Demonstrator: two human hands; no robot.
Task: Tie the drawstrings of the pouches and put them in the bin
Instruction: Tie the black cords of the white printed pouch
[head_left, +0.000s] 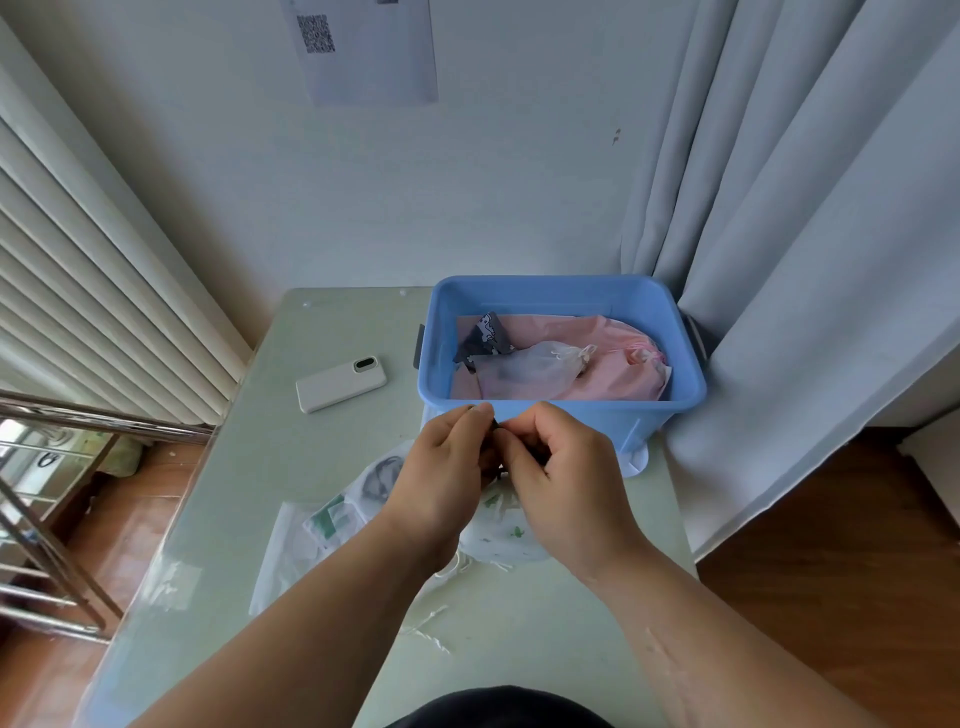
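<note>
My left hand (449, 467) and my right hand (561, 467) meet above the table, just in front of the blue bin (563, 415). Both pinch a dark drawstring (496, 425) of a small dark pouch that is mostly hidden between the fingers. Inside the bin lie a pink pouch (618, 364), a sheer white tied pouch (530, 366) and a dark patterned pouch (483, 332). Under my hands, on the table, lie white pouches with green print (332, 519) and loose white cords (431, 623).
A white phone (340, 384) lies on the pale green table (249, 493) left of the bin. A radiator stands at the left, a wall behind, and grey curtains hang at the right against the bin. A metal rack is at the lower left.
</note>
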